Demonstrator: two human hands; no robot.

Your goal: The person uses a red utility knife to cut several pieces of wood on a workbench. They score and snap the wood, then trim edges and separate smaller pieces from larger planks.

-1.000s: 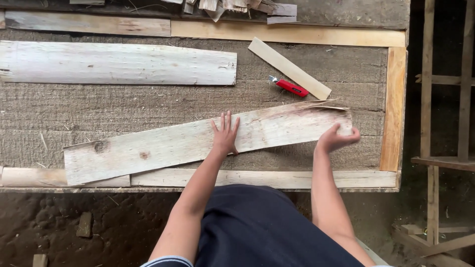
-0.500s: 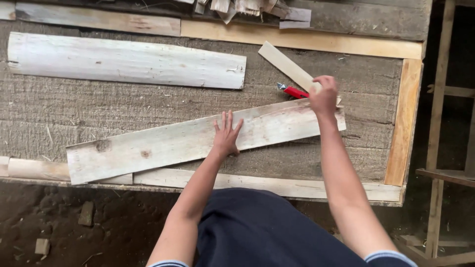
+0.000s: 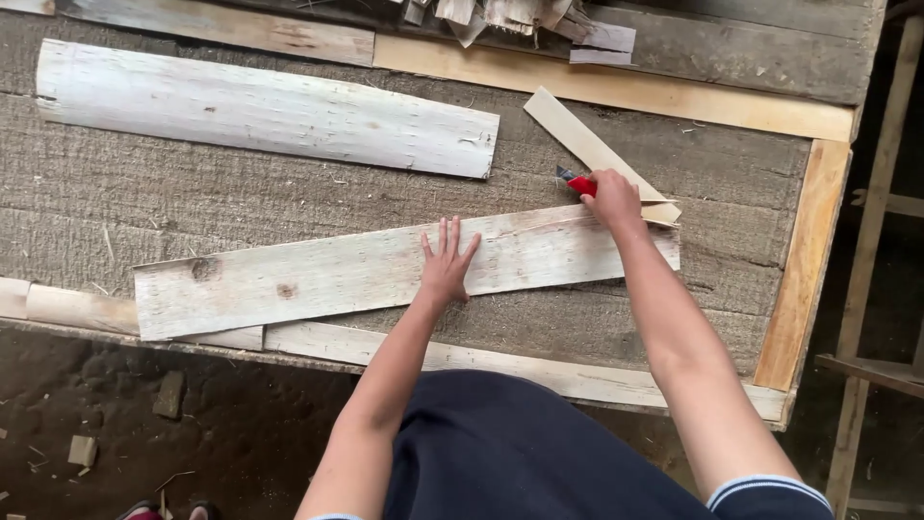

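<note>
The left hand [image 3: 446, 265] lies flat, palm down, on a long pale veneer strip [image 3: 318, 274], its fingers [image 3: 444, 236] spread wide and holding nothing — they only press on the wood. That strip runs at a slight slant across the near part of the tabletop [image 3: 115, 207], its left end lower and marked with a dark knot, its right end rising towards the right hand [image 3: 611, 197]. The right hand is curled closed around a red utility knife [image 3: 576, 181], of which only the red end shows past the knuckles; the blade itself cannot be made out. The knife sits just above the strip's upper edge, touching or nearly touching a narrow wooden slat [image 3: 597, 154] that lies diagonally beside it. Farther back, well apart from both hands, a second broad veneer sheet [image 3: 260, 111] rests on the grey, rough surface. A raised border of light wood [image 3: 804, 260] frames the right side and the far edge, and a heap of wood scraps [image 3: 510, 17] sits at the top — beyond the far border. Below the near edge, the dirt floor [image 3: 192, 433] holds a few small offcuts.
</note>
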